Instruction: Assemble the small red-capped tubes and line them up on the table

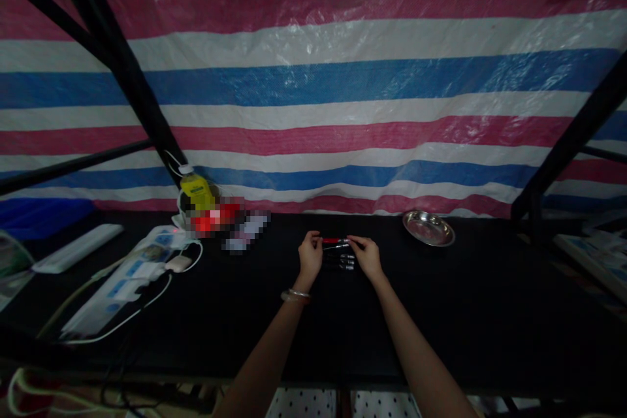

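Observation:
Both my hands meet over the middle of a black table [441, 300]. My left hand [310, 255] and my right hand [367, 256] are each closed on an end of a red pen [334, 241], held level just above the tabletop. Below it, between my hands, several dark pens [341, 260] lie side by side on the table. A bangle sits on my left wrist.
A round metal dish [428, 228] stands at the back right. At the back left are a yellow bottle [196, 191], a white power strip [132, 271] with cables, and a white flat bar [77, 247]. A striped tarp [343, 78] and black frame bars [117, 59] close the back.

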### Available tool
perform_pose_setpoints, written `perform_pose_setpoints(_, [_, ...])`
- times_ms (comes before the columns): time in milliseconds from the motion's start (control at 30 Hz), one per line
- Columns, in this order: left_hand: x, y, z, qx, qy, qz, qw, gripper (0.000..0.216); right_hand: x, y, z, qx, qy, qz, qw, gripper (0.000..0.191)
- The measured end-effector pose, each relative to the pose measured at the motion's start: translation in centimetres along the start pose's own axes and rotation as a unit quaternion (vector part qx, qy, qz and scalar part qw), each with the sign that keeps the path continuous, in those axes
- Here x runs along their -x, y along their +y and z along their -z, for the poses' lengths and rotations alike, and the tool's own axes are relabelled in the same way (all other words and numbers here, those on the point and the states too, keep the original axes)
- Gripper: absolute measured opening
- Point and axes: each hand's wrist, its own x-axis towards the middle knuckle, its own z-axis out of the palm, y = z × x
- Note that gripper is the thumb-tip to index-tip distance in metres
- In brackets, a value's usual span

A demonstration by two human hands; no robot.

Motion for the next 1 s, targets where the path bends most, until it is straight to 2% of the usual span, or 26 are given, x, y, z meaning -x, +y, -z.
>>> perform_pose_setpoints(200, [0.2,0.2,0.1,-0.097,-0.01,-0.043,0.994,0.016,0.0,-0.1,0.1,0.032,-0.002,-0.006,0.999,0.02])
perform_pose_setpoints(367, [1.0,1.2,0.3,-0.221,-0.033,-0.13,0.966,0.017,0.1,-0.2,0.1,0.058,-0.002,-0.003,0.998,0.022])
perform_pose_setpoints(467, [1.6,1.7,0.2,-0.266,-0.069,-0.144,0.951,0.011,0.1,-0.3,0.1,0.067,-0.01,0.01,0.998,0.023])
perform_pose_setpoints(633, [1.9,1.9,0.0,-0.282,-0.108,-0.131,0.944,0.009,0.2,-0.3,0.2,0.068,-0.019,0.033,0.997,0.024])
perform_pose_setpoints(1000, [2.0,1.6,-0.2,-0.271,-0.132,-0.145,0.942,0.013,0.5,-0.8,0.3,0.106,-0.03,0.024,0.994,0.03])
